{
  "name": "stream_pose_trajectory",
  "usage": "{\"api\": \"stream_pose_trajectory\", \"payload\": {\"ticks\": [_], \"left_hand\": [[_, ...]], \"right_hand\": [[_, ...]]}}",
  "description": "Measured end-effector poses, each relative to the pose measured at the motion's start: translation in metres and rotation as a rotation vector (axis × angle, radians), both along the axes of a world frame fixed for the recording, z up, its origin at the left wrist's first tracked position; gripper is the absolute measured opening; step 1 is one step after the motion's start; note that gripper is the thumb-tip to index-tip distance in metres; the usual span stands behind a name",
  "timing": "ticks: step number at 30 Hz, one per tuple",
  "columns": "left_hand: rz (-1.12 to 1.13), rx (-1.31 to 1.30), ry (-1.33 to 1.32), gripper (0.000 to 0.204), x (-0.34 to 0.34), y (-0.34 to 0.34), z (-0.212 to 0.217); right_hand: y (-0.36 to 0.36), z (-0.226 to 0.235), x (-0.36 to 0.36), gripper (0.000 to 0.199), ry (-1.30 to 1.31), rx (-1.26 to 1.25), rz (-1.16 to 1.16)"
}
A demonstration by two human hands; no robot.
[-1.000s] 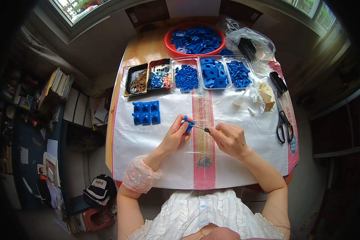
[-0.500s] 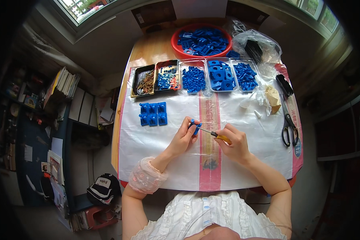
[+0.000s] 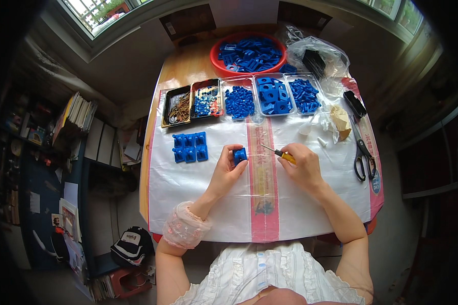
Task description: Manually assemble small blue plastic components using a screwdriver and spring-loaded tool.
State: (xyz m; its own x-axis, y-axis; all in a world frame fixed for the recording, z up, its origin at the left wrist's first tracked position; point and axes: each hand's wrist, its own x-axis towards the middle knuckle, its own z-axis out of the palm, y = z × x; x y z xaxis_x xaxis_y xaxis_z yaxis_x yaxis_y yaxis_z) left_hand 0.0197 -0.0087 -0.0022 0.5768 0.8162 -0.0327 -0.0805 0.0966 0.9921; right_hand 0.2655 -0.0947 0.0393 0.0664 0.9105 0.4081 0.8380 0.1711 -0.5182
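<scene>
My left hand (image 3: 228, 172) pinches a small blue plastic block (image 3: 240, 155) just above the white sheet (image 3: 203, 203) covering the table. My right hand (image 3: 301, 165) grips a small screwdriver (image 3: 277, 152) with a yellow handle, its metal tip pointing left toward the block but a short gap away from it. A cluster of assembled blue blocks (image 3: 190, 147) lies on the sheet to the left of my left hand.
Along the far side stand a tray of dark screws (image 3: 176, 106), a tray of mixed small parts (image 3: 205, 98), three clear trays of blue parts (image 3: 270, 94) and a red bowl of blue parts (image 3: 248, 51). Black scissors (image 3: 361, 152), a plastic bag (image 3: 313, 56) and crumpled paper (image 3: 340, 121) lie right.
The screwdriver tip has drawn back from the blue block, which my left hand now holds apart from it, slightly turned. The camera view has shifted a little.
</scene>
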Motion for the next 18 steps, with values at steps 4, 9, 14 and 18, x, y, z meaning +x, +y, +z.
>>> {"api": "stream_pose_trajectory", "payload": {"ticks": [4,9,14,18], "left_hand": [[-0.02,0.074,0.026,0.046,-0.001,0.0,-0.008],[-0.046,0.038,0.004,0.048,0.003,-0.003,0.001],[-0.076,-0.014,-0.021,0.049,0.0,-0.001,0.003],[-0.074,-0.115,-0.046,0.047,0.002,0.0,0.009]], "right_hand": [[-0.002,0.018,0.007,0.016,-0.107,-0.084,0.002],[-0.009,0.035,0.019,0.017,-0.218,-0.186,-0.011],[-0.017,0.052,0.036,0.016,-0.304,-0.342,-0.032],[-0.02,0.054,0.052,0.011,-0.39,-0.461,-0.065]]}}
